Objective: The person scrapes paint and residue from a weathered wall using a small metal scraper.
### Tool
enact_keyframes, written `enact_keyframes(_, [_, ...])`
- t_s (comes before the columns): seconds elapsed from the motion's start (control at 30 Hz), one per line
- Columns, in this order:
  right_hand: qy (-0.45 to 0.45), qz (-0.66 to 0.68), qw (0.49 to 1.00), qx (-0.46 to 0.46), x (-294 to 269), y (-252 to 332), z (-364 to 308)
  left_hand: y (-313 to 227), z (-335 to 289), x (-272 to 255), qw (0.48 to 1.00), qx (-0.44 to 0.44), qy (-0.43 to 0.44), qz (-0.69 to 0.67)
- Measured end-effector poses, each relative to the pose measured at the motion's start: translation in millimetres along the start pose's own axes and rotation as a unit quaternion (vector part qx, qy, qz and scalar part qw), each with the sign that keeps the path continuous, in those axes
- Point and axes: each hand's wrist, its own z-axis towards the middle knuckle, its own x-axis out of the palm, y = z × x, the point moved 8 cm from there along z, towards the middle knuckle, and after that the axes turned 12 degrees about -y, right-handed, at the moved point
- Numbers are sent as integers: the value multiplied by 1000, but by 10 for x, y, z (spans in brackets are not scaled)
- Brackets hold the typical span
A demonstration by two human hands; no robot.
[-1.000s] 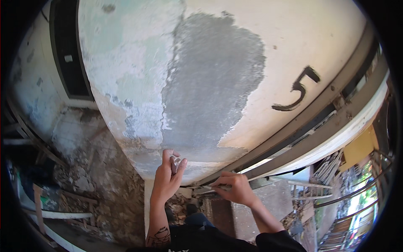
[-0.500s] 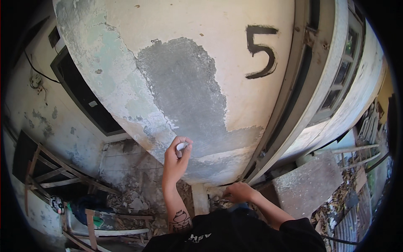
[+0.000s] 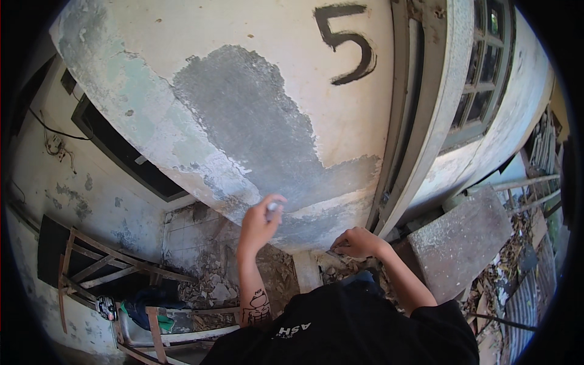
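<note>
My left hand [image 3: 258, 226] is raised before the wall, fingers wrapped round a whitish, rounded object [image 3: 272, 208]. Its round end shows above the fist, but its kind cannot be made out. Past that hand, the wall [image 3: 267, 24] has peeling cream paint and a rough grey bare patch [image 3: 237, 109]. My right hand [image 3: 360, 243] hangs lower, near the foot of the wall, apart from it. Its fingers are curled together, and whatever they may hold is hidden.
A wooden door frame [image 3: 420, 121] stands at the right, with a paned window [image 3: 483, 79] beyond. A stained slab [image 3: 459, 240] leans at lower right near debris. Rubble [image 3: 213, 286] and a broken wooden frame [image 3: 109, 261] lie at lower left. A black painted numeral [image 3: 347, 45] marks the wall.
The view has turned, so the wall has slid left and up. My left hand still grips the whitish object, now tilted differently. My right hand has risen a little, fingers still curled.
</note>
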Motion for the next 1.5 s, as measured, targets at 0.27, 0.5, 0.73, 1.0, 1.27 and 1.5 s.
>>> enact_keyframes(0.27, [4,50,998,42,-9,-134,-159,322,-311,682,954,16,257,152])
enact_keyframes(0.5, [-94,185,976,60,-377,-110,-160,398,-340,709,952,13,256,167])
enact_keyframes(0.73, [48,156,983,84,196,-96,-116,753,-715,820,939,-11,301,166])
enact_keyframes(1.0, [54,128,990,30,474,7,-12,1000,-1009,780,947,-63,301,89])
enact_keyframes(1.27, [-161,299,940,31,196,-15,39,1169,-1013,750,969,-93,226,36])
enact_keyframes(1.5, [-363,768,472,236,-55,-726,194,606,-576,1195,957,-189,179,-124])
